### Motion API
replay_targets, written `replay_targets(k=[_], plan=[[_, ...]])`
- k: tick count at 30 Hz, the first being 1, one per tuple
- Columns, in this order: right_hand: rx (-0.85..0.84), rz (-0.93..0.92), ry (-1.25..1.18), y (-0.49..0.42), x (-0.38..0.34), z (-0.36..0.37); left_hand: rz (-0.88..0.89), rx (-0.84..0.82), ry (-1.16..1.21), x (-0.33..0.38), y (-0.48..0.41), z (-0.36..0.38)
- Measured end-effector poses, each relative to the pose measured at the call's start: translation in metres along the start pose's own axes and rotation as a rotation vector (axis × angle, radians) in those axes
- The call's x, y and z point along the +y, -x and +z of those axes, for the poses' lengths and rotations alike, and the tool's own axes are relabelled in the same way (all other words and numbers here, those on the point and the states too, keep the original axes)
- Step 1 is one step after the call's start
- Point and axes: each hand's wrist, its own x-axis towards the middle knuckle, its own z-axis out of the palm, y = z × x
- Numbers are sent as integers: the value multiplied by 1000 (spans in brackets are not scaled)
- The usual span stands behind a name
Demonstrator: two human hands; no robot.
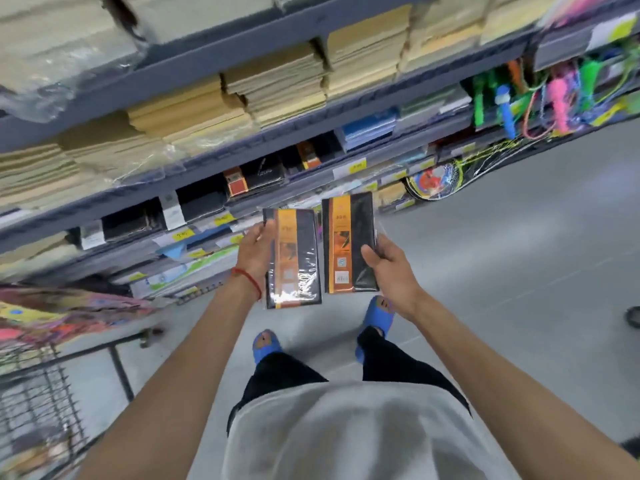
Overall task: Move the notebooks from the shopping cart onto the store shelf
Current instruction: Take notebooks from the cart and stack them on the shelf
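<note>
I hold two black notebooks with orange bands, both wrapped in clear plastic, out in front of the store shelf. My left hand grips the left notebook by its left edge. My right hand grips the right notebook from its right side, thumb on the cover. The two notebooks hang side by side, a small gap between them. Similar black and orange notebooks lie on the shelf just beyond. The wire shopping cart stands at the lower left, its contents blurred.
The upper shelves hold stacks of tan and cream paper pads. Blue notebooks lie to the right on the same level. Bright skipping ropes hang at the far right. Yellow price tags line the shelf edges. Grey floor spreads to the right.
</note>
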Motion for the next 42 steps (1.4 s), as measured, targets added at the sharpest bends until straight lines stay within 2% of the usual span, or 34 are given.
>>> replay_targets(k=[5,10,15,23,30,32,38,42], plan=[[-82,-68,112,-26,-18,-35,-96,92,137,-9,-1,27],[-45,-93,124,-51,-26,-36,-166,118,238,-25,-20,39],[-2,-106,132,-86,-24,-24,-109,81,229,-37,-43,41],[59,-211,151,-155,-13,-1,5,225,302,-54,-86,45],[69,-213,121,-205,-10,7,69,236,321,-64,-114,45],[38,-221,156,-206,-14,5,63,240,327,-64,-116,45],[-236,-282,360,-198,-12,-8,4,241,344,-50,-110,44],[-270,-312,511,-203,-15,-11,-30,218,336,-44,-104,42]])
